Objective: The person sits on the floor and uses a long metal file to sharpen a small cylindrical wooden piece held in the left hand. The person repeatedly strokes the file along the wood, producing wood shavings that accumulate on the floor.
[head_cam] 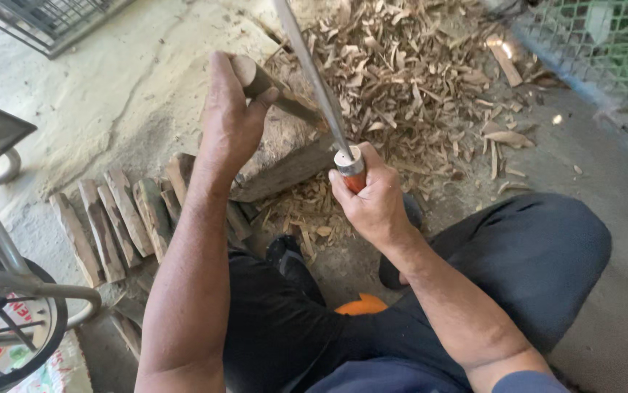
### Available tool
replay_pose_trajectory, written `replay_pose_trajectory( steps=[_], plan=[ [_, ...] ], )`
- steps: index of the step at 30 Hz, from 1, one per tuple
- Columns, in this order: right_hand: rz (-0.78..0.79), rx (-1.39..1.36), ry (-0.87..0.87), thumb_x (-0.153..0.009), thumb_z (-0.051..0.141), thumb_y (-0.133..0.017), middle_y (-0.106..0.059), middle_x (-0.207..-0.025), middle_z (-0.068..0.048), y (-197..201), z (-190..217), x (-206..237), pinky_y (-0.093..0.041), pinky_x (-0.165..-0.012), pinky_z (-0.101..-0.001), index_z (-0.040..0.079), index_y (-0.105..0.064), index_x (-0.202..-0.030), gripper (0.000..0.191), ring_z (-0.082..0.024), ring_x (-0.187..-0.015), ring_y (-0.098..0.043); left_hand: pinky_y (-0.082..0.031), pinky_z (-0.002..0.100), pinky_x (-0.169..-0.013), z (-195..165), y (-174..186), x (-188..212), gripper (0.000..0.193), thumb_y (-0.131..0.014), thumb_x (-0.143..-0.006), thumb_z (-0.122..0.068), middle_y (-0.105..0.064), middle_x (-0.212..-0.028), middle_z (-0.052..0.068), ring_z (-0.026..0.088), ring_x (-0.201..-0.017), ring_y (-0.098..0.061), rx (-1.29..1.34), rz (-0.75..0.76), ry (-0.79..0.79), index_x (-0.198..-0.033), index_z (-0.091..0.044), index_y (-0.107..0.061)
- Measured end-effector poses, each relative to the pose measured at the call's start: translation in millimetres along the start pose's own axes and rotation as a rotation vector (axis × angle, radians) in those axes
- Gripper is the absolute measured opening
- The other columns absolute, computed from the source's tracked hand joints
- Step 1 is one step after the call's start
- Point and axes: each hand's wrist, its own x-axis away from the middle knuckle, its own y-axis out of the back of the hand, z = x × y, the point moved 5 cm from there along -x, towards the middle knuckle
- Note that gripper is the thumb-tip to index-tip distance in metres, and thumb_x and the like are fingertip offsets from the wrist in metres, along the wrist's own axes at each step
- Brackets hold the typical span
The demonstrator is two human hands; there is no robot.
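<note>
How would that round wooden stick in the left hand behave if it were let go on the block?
The wooden stick looks stiff: it keeps a straight line where the left hand props it on the wooden block. Its round end suggests it would probably roll off. It seems light, since the fingers alone steady it while the right hand holds the long blade.

1. A short round brown wooden stick (270, 87), its cut end pale and circular, tilts with that end up; its lower end rests on a weathered wooden chopping block (292, 153).
2. A long straight grey metal blade with an orange, steel-collared handle (352, 171) slants upward, crossing just beside the stick.
</note>
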Motion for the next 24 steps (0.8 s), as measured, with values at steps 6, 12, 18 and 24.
replay_pose_trajectory(
  steps=[6, 12, 18, 24],
  plan=[
    [0.245, 0.101, -0.434, -0.094, 0.011, -0.069, -0.058, -0.073, 0.000, -34, -31, -6, -0.052, -0.052, -0.0288, 0.010, -0.058, -0.104, 0.015, -0.011, -0.060, -0.059, -0.062, 0.045, -0.091, 1, 1, 0, 0.041, -0.072, -0.101, -0.005, -0.065, -0.115, 0.017, 0.026, -0.110, -0.069, 0.044, 0.050, 0.106, -0.123, -0.006, -0.038],
    [0.049, 0.057, -0.045, -0.092, 0.008, -0.074, -0.058, -0.070, -0.001, -2, -14, 2, -0.049, -0.055, -0.0297, 0.006, -0.059, -0.105, 0.020, -0.010, -0.061, -0.060, -0.061, 0.045, -0.093, 0, 0, 2, 0.037, -0.071, -0.103, -0.004, -0.068, -0.113, 0.015, 0.027, -0.111, -0.070, 0.053, 0.048, 0.002, -0.121, -0.006, -0.039],
    [0.053, 0.123, -0.097, -0.097, 0.012, -0.071, -0.058, -0.070, -0.002, -18, -31, -5, -0.050, -0.053, -0.0299, 0.007, -0.058, -0.107, 0.017, -0.011, -0.057, -0.060, -0.063, 0.041, -0.094, 2, -7, -1, 0.029, -0.065, -0.107, -0.003, -0.068, -0.111, 0.012, 0.023, -0.110, -0.071, 0.102, 0.068, -0.008, -0.120, -0.006, -0.039],
    [0.225, 0.007, -0.403, -0.091, 0.014, -0.073, -0.052, -0.071, -0.001, -21, -48, 5, -0.050, -0.051, -0.0345, 0.007, -0.063, -0.115, 0.027, -0.015, -0.059, -0.056, -0.063, 0.044, -0.086, 10, -1, -4, 0.036, -0.072, -0.100, -0.004, -0.064, -0.109, 0.017, 0.027, -0.103, -0.067, 0.052, 0.044, 0.117, -0.116, -0.005, -0.039]
  ],
)
